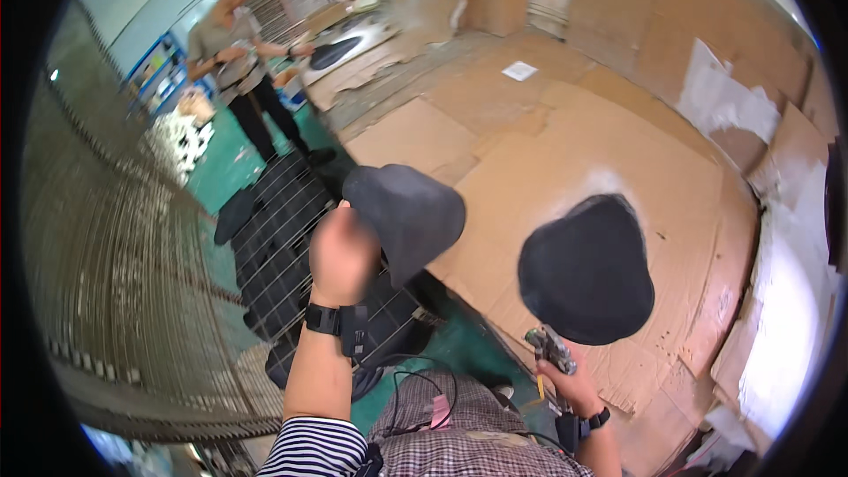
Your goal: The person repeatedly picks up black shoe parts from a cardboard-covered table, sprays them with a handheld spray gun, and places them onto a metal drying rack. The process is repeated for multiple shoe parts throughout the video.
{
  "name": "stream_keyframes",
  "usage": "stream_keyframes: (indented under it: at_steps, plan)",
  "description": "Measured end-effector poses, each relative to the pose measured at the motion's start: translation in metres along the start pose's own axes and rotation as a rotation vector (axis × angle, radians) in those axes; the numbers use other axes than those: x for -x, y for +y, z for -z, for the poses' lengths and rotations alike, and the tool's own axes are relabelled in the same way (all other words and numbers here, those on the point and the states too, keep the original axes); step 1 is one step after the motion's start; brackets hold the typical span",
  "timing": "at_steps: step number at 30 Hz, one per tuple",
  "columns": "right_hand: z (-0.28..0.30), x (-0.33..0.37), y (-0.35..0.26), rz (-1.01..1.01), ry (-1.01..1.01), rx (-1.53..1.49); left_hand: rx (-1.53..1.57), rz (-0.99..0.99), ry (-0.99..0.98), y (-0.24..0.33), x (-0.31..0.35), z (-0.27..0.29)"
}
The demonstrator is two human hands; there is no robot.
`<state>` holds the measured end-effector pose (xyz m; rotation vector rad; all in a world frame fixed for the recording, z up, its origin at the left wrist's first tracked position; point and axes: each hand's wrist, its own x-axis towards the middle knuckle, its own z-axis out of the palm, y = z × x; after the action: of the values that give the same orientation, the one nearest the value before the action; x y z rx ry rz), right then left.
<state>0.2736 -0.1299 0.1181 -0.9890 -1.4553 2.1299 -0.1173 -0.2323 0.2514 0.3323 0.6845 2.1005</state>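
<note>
My left hand [343, 256] is raised over a wire rack and closed on the edge of a dark grey, rounded pad [408, 210], which hangs curved and tilted. Low at the table's near edge, my right hand [572, 382] is wrapped round a metal spray gun [551, 348] with a yellow hose below it. Just beyond the gun, a black pad [586, 274] with a rounded, lobed outline lies flat on the cardboard. Whitish residue rings part of that pad's far edge. Both wrists wear black straps with a small device.
Brown cardboard [495, 212] covers the table. Left of it stands the wire rack [283, 252] loaded with several dark pads. A metal mesh curtain or stacked grid [132, 247] rises at far left. A co-worker [238, 62] handles another dark pad [336, 52] at the far end. Cardboard panels [654, 9] stand behind.
</note>
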Motion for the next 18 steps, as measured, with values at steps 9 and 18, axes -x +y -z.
stream_keyframes:
  at_steps: [9,18]
  plan:
    - [-0.077,0.032,0.014,-0.092,-0.198,0.365,0.176,-0.191,0.171,0.08,0.119,0.151]
    - [-0.171,0.039,0.011,-0.105,-0.426,0.555,0.135,-0.463,0.415,0.105,0.293,0.272]
